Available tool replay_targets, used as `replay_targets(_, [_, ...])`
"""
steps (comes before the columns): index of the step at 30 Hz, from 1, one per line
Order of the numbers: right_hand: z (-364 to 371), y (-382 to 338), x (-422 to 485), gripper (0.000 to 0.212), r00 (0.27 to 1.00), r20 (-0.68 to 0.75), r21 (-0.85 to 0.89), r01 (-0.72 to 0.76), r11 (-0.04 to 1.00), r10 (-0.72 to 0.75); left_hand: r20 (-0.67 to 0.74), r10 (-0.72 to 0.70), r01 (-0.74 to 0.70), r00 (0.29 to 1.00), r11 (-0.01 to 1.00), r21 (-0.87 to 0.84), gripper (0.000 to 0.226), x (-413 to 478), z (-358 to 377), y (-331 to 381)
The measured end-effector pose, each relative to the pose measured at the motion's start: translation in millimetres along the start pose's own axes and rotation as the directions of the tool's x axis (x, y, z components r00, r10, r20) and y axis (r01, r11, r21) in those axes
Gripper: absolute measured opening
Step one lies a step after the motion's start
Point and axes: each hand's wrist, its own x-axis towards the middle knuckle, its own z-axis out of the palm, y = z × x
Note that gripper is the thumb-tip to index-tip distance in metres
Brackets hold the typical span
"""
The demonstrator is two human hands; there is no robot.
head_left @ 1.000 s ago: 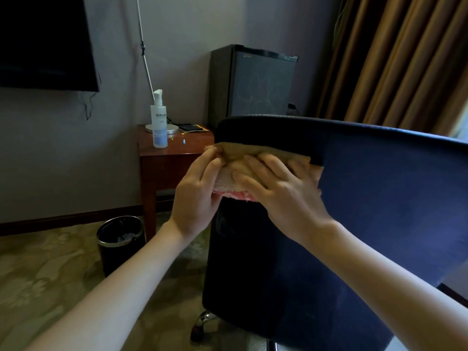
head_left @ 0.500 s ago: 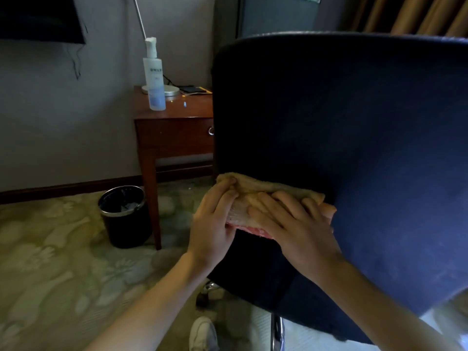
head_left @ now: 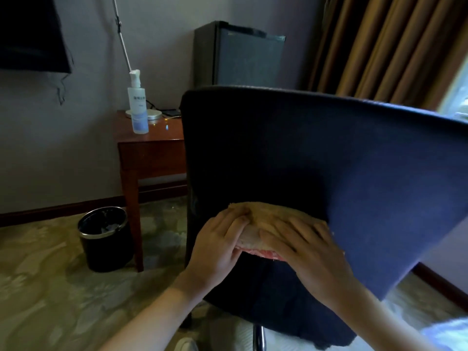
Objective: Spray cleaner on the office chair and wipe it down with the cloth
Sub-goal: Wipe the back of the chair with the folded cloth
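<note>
The dark blue office chair [head_left: 316,153] fills the middle and right, its backrest facing me. A folded tan cloth [head_left: 268,216] with a pink underside lies flat against the lower part of the backrest. My left hand [head_left: 217,247] presses the cloth's left end with straight fingers. My right hand [head_left: 309,254] lies flat on the cloth's right half, fingers spread. The white spray bottle [head_left: 138,107] stands upright on the wooden side table [head_left: 152,153], to the left of the chair.
A black waste bin [head_left: 105,239] sits on the patterned carpet beside the table leg. A dark mini fridge [head_left: 240,54] stands behind the chair, brown curtains [head_left: 385,46] at the right. The chair's metal post [head_left: 258,338] shows below.
Both hands have slid the cloth down the backrest, from its top edge to its lower part. The spray bottle has stayed on the table.
</note>
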Motion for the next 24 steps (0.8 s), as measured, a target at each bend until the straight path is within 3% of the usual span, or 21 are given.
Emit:
replay_targets(3, [-48,33,-7,0.049,0.986,-0.159,-0.033,-0.051,0.998,0.045,-0.115,0.128,-0.125,0.985,0.992,0.031,0.045,45,-19,37])
replay_targets(7, [-112,76,-7,0.045,0.971,-0.235,-0.171,-0.081,0.982,0.039,-0.258,0.218,-0.194,0.941,0.974,0.117,0.038,100,-45,85])
replay_targets(14, [-133,101,3,0.045,0.957,-0.284,-0.183,-0.110,0.977,0.055,-0.278,0.283,-0.247,0.918,0.956,0.159,0.033,137,-64,102])
replay_targets(19, [-116,68,50,0.046,0.947,-0.321,-0.173,-0.043,0.984,-0.015,-0.329,0.204,-0.127,0.922,0.963,0.239,0.030,115,-87,57])
replay_targets(24, [-75,21,114,0.040,0.949,-0.305,-0.110,0.043,0.993,-0.074,-0.372,-0.063,0.137,0.926,0.975,0.177,0.030,83,-91,-11])
